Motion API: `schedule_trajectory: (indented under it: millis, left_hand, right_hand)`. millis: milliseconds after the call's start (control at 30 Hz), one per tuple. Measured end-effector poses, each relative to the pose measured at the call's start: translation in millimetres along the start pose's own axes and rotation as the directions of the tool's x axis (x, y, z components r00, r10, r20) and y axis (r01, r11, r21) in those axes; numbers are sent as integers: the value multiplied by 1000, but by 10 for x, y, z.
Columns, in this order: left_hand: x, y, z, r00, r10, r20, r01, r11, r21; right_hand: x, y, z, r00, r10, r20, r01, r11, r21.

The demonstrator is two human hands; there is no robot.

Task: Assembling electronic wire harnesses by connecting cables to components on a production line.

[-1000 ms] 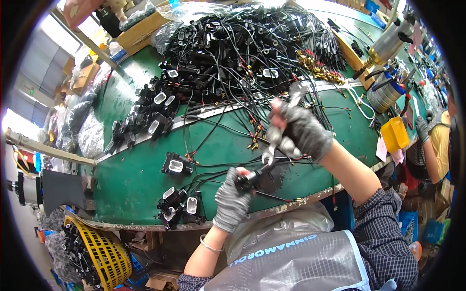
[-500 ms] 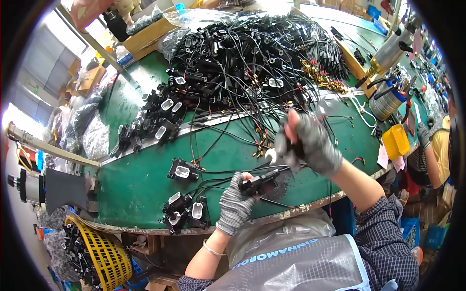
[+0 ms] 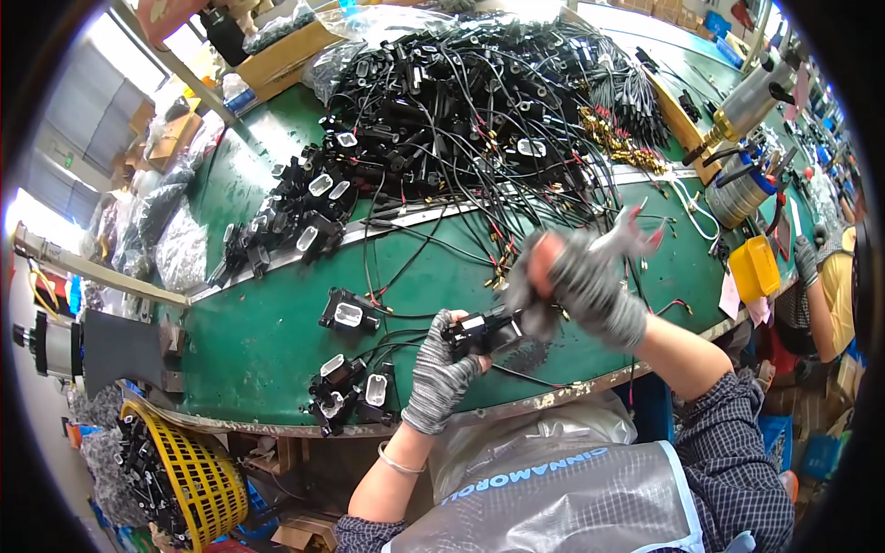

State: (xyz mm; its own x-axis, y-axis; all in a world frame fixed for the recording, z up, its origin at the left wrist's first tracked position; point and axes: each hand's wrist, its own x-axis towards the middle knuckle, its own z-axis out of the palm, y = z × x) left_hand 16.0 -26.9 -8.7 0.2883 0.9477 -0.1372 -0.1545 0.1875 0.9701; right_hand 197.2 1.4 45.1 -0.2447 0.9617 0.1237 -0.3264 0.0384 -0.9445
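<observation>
Wrapped in a striped grey glove, my left hand (image 3: 437, 382) grips a black plastic housing (image 3: 487, 332) just above the table's near edge. My right hand (image 3: 583, 288), in a matching glove, is closed and blurred by motion beside the housing's right end. A pale grey forked tool (image 3: 627, 238) with reddish ends juts out behind that hand; its kind is unclear, and the fingers hide its other part. To the left of my left hand lie several black housings (image 3: 376, 391) with pale rectangular openings, and one more housing (image 3: 348, 313) sits farther back with its cable.
A large heap of black housings and cables (image 3: 442, 120) covers the far side behind a metal strip. At the right stand a wire spool (image 3: 737, 189) and a yellow container (image 3: 754, 269). A yellow basket (image 3: 205, 488) is at lower left. Another person's gloved hand (image 3: 806, 260) shows at far right.
My right hand has come left and slightly down, closer to the housing. The held housing has shifted slightly left and up and been turned in my left hand. The forked tool has moved along with my right hand.
</observation>
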Motion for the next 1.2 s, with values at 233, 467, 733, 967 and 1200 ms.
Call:
schedule_trajectory:
  millis: [233,467,733,967,1200]
  left_hand:
    - [-31,-10,31,896,430,113,-374,592,714]
    - [-35,22,37,1000,-15,-12,15,1000,-14]
    - [-21,-41,-11,815,524,248,-517,464,720]
    - [37,10,74,999,20,35,-21,999,24]
    - [-61,-90,-23,990,139,-31,-126,956,265]
  right_hand:
    - [330,-43,-154,927,354,127,-349,935,-64]
    - [14,-163,90,984,176,-39,-180,971,-158]
    - [191,-223,-106,754,655,56,-651,756,-71]
    - [91,72,116,872,-456,178,455,623,-636]
    - [370,-28,-191,865,502,9,-476,814,334]
